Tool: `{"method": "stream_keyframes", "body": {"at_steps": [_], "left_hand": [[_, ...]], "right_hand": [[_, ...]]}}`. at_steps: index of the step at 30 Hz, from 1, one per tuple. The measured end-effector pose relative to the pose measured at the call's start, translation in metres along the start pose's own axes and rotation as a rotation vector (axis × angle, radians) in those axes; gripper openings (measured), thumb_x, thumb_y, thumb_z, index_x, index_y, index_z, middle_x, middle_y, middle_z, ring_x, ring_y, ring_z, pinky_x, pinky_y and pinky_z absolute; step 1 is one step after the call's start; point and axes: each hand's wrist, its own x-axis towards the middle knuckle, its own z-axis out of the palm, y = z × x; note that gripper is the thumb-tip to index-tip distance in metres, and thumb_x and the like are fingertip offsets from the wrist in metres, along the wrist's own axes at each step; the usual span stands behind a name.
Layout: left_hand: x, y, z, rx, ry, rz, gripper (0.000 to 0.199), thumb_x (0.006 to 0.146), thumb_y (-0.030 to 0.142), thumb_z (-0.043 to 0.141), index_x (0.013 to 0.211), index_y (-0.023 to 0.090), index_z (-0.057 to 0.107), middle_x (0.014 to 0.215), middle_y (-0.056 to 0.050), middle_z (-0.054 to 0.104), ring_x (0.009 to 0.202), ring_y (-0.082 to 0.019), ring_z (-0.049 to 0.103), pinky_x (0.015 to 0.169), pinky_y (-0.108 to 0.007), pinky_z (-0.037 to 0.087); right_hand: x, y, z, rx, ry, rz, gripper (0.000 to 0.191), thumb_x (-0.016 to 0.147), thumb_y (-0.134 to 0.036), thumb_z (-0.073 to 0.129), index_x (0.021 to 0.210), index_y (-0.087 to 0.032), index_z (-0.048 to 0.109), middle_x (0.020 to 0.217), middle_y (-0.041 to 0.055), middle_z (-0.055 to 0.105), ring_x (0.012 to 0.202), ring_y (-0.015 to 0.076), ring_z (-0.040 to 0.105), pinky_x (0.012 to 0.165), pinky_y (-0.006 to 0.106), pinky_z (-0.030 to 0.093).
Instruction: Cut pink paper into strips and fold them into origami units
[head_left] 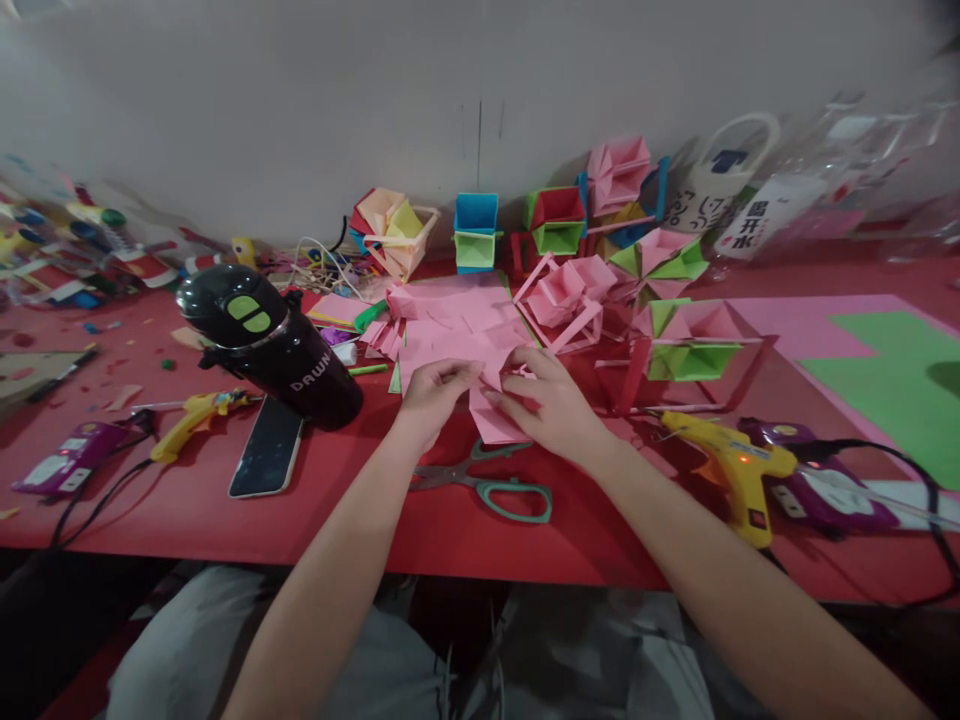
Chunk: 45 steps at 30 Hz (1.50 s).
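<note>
Between my hands is a piece of pink paper [495, 422], partly covered by my fingers. My left hand [437, 398] pinches its upper left edge between thumb and fingertips. On the other side my right hand [547, 400] grips the paper with bent fingers. More pink paper sheets [457, 320] lie flat just beyond. Below the hands, scissors [514, 498] with green handles rest on the red tabletop [360, 530], blades pointing left. Folded pink paper shapes [566, 295] stand to the right of the sheets.
A black bottle [274, 350] and a phone [266, 447] are on the left. Yellow glue guns lie at the left [191, 420] and right [731, 465], with cords. Folded paper boxes [476, 235] line the wall. Green paper [892, 380] and plastic bottles [787, 200] are at the right.
</note>
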Motion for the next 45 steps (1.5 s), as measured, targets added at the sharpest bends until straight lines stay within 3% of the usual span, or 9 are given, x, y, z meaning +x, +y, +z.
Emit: {"method": "stream_keyframes", "body": {"at_steps": [6, 10, 13, 16, 18, 22, 35, 42, 45], "left_hand": [[0.003, -0.002, -0.002, -0.068, 0.082, 0.028, 0.037, 0.064, 0.044, 0.087, 0.084, 0.015, 0.074, 0.075, 0.001, 0.066, 0.066, -0.01, 0.058, 0.063, -0.023, 0.05], [0.004, 0.0, -0.004, -0.102, 0.14, 0.028, 0.041, 0.062, 0.047, 0.088, 0.083, 0.015, 0.073, 0.072, 0.002, 0.063, 0.064, -0.01, 0.059, 0.065, -0.026, 0.053], [0.007, -0.001, -0.007, -0.107, 0.155, 0.051, 0.043, 0.061, 0.049, 0.089, 0.084, 0.016, 0.074, 0.075, 0.001, 0.065, 0.067, -0.012, 0.06, 0.069, -0.028, 0.054], [0.01, -0.004, -0.01, -0.089, 0.159, 0.105, 0.038, 0.063, 0.047, 0.088, 0.082, 0.017, 0.075, 0.073, 0.002, 0.064, 0.067, -0.01, 0.057, 0.069, -0.026, 0.05], [0.012, -0.006, -0.011, -0.062, 0.159, 0.157, 0.034, 0.065, 0.046, 0.087, 0.079, 0.017, 0.075, 0.072, 0.002, 0.064, 0.069, -0.01, 0.056, 0.071, -0.024, 0.047], [0.013, -0.007, -0.012, 0.011, 0.153, 0.213, 0.031, 0.072, 0.046, 0.082, 0.079, 0.017, 0.075, 0.073, 0.001, 0.064, 0.071, -0.011, 0.054, 0.07, -0.023, 0.043], [0.007, 0.002, -0.008, 0.304, 0.135, 0.351, 0.04, 0.084, 0.051, 0.068, 0.064, 0.017, 0.056, 0.062, 0.004, 0.041, 0.063, -0.011, 0.036, 0.058, -0.024, 0.031], [0.006, 0.005, -0.009, 0.338, 0.054, 0.374, 0.041, 0.085, 0.054, 0.066, 0.068, 0.018, 0.057, 0.064, 0.003, 0.048, 0.064, -0.012, 0.042, 0.06, -0.023, 0.036], [0.005, 0.004, -0.01, 0.345, -0.001, 0.357, 0.04, 0.085, 0.053, 0.066, 0.069, 0.018, 0.058, 0.064, 0.003, 0.049, 0.063, -0.011, 0.042, 0.06, -0.024, 0.036]], "right_hand": [[-0.003, -0.003, -0.001, 0.001, -0.048, 0.018, 0.022, 0.09, -0.041, 0.069, 0.098, -0.021, 0.075, 0.126, 0.0144, 0.062, 0.118, 0.0329, 0.057, 0.102, 0.054, 0.045], [-0.001, -0.003, -0.004, 0.133, 0.057, 0.114, 0.017, 0.096, -0.033, 0.062, 0.1, -0.023, 0.075, 0.125, 0.0122, 0.065, 0.123, 0.0287, 0.059, 0.107, 0.051, 0.045], [0.0, 0.001, -0.005, 0.341, 0.149, 0.327, 0.015, 0.092, -0.036, 0.067, 0.095, -0.022, 0.071, 0.112, 0.0105, 0.07, 0.106, 0.0247, 0.068, 0.093, 0.043, 0.055], [0.001, 0.003, -0.005, 0.558, 0.126, 0.549, 0.027, 0.08, -0.039, 0.079, 0.094, -0.021, 0.065, 0.096, 0.0072, 0.073, 0.087, 0.0216, 0.071, 0.077, 0.036, 0.058], [0.002, 0.003, -0.006, 0.646, 0.103, 0.611, 0.036, 0.073, -0.038, 0.085, 0.094, -0.021, 0.062, 0.089, 0.0054, 0.072, 0.084, 0.021, 0.071, 0.076, 0.036, 0.058], [0.004, 0.002, -0.008, 0.707, 0.099, 0.642, 0.041, 0.068, -0.037, 0.088, 0.095, -0.021, 0.061, 0.084, 0.0034, 0.071, 0.08, 0.0196, 0.07, 0.077, 0.036, 0.057], [0.006, -0.004, -0.005, 0.759, 0.131, 0.64, 0.027, 0.073, -0.039, 0.084, 0.076, -0.019, 0.067, 0.075, 0.0018, 0.069, 0.068, 0.0142, 0.062, 0.067, 0.03, 0.052], [0.007, -0.003, -0.007, 0.874, 0.179, 0.724, 0.036, 0.068, -0.044, 0.088, 0.083, -0.02, 0.065, 0.064, -0.0029, 0.063, 0.058, 0.0118, 0.056, 0.059, 0.028, 0.046], [0.006, -0.002, -0.006, 0.953, 0.207, 0.772, 0.043, 0.066, -0.042, 0.089, 0.095, -0.021, 0.065, 0.06, -0.0068, 0.058, 0.058, 0.0106, 0.053, 0.062, 0.027, 0.044]]}}
